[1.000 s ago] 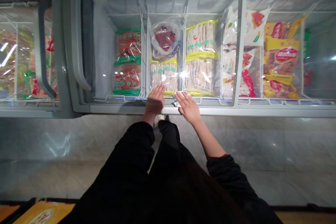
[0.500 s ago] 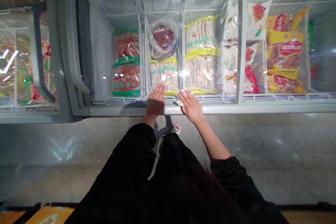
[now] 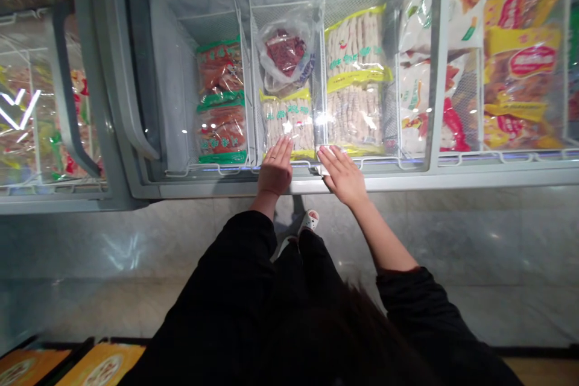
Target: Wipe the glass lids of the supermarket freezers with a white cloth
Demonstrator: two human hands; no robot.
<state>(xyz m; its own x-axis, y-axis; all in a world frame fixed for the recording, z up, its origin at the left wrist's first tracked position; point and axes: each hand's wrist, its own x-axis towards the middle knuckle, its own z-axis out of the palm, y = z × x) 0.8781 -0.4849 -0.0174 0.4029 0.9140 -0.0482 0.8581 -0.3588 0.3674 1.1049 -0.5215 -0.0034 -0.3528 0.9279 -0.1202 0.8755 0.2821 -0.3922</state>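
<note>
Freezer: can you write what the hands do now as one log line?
left hand: flat, at freezer front edge | right hand: flat, over white cloth or tissue | inside: packets

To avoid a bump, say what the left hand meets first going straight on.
The left hand would likely meet the yellow-edged packet just ahead, though depth is unclear; it might pass above.
</note>
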